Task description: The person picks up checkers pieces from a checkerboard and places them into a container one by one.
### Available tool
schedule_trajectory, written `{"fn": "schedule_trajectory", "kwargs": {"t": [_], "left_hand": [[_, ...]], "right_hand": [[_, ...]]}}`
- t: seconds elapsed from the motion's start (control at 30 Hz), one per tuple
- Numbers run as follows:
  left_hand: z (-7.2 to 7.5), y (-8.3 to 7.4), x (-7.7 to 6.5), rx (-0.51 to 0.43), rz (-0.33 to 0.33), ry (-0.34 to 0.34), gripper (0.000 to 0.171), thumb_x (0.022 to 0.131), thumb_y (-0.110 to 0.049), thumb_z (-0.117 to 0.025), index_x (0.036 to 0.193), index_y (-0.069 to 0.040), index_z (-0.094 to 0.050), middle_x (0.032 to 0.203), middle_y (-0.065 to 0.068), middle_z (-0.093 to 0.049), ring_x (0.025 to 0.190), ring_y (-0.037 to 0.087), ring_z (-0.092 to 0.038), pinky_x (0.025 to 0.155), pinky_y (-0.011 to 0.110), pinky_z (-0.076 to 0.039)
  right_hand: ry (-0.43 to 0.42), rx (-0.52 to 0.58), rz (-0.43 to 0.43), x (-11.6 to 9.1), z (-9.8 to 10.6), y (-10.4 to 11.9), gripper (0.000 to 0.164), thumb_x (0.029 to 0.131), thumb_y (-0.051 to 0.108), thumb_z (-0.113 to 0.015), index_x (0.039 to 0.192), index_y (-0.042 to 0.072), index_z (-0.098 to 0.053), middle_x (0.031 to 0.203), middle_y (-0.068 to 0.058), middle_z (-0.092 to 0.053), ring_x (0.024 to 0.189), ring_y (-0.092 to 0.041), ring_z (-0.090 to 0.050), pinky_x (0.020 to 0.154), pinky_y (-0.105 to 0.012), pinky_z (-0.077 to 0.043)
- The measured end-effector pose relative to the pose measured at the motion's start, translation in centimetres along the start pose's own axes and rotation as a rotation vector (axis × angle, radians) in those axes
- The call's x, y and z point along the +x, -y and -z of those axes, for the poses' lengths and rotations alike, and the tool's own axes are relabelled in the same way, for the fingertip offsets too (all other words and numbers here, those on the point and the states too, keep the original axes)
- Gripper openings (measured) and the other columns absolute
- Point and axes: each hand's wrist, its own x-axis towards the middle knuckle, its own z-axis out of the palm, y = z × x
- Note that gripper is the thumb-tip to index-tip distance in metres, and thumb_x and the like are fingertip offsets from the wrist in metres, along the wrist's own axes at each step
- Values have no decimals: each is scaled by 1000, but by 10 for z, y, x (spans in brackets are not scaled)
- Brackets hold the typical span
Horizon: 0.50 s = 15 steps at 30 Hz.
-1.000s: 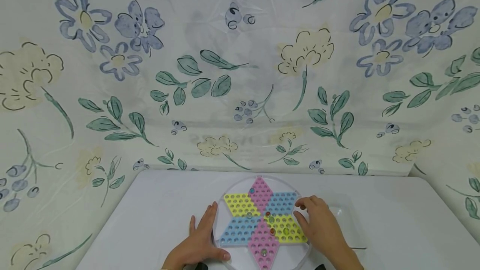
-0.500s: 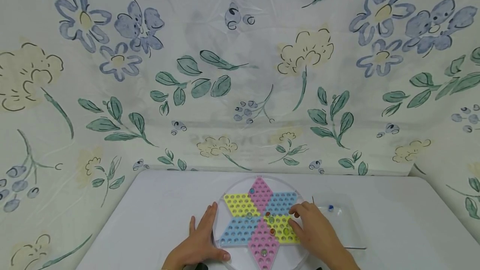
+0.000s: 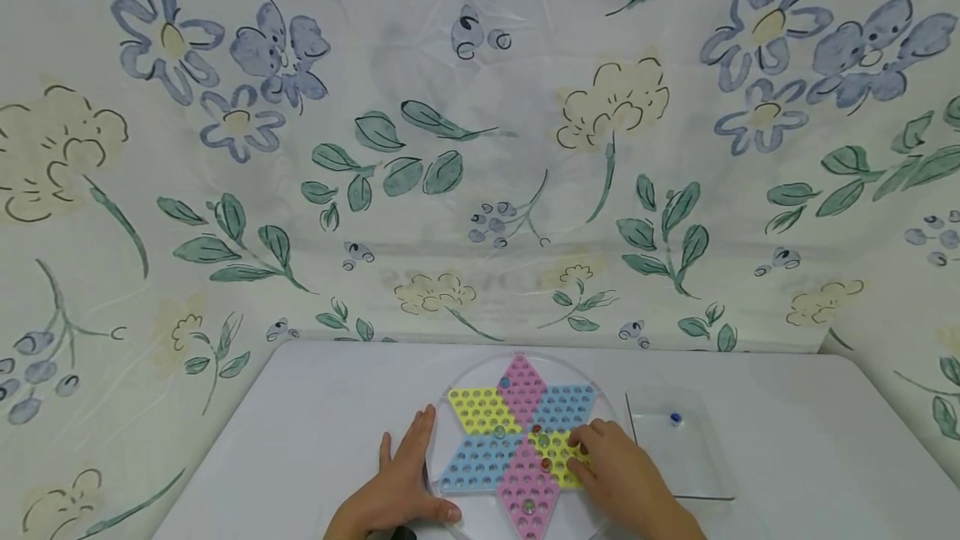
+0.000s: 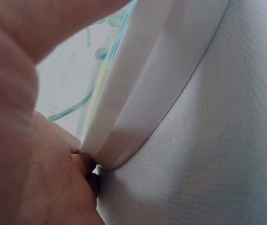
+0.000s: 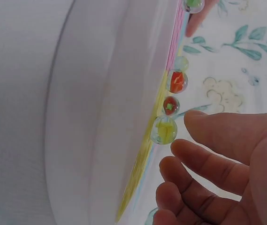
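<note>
A clear round glass marble with yellow inside (image 5: 164,130) sits on the right-hand yellow part of a round white plastic board with a coloured star (image 3: 476,515). The left hand (image 3: 405,482) lies against the board's edge, fingers straight; if it pushes hard, the board could slide and shake 2 or more marbles loose. The right hand (image 3: 626,473) hangs beside the yellow marble, fingers bent a little with a gap by the thumb, seeming to hold nothing. Glass is slippery, so 1 poke could make that marble roll away. A finger could also knock the red glass marble with green inside (image 5: 171,106). Past the right hand, a clear square plastic tray (image 3: 697,469) holds 1 small blue marble (image 3: 676,419); a bumping arm could spill it.
</note>
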Motion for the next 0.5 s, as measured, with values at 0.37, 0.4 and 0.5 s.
{"fn": "schedule_trajectory", "kwargs": {"t": [0.37,0.4,0.5], "left_hand": [[2,0,-1,-11,-20,11,145,58,-46,-96,159,4,-4,165,27,-9,151,46,0,110,67,21],[2,0,-1,-13,-21,12,145,58,-47,-96,159,4,-4,165,27,-9,151,46,0,110,67,21],[2,0,-1,-16,-20,13,145,58,-47,-96,159,4,-4,165,27,-9,151,46,0,110,67,21]], "right_hand": [[33,-62,17,0,-4,-3,19,89,24,-76,103,12,-69,88,9,-54,78,-9,-45,66,-32,-48],[35,-68,14,1,-4,-3,19,89,24,-77,102,12,-69,87,8,-54,78,-9,-45,66,-32,-48],[34,-81,22,1,-6,-4,19,88,24,-78,101,13,-69,87,8,-54,77,-9,-45,66,-31,-49]]}}
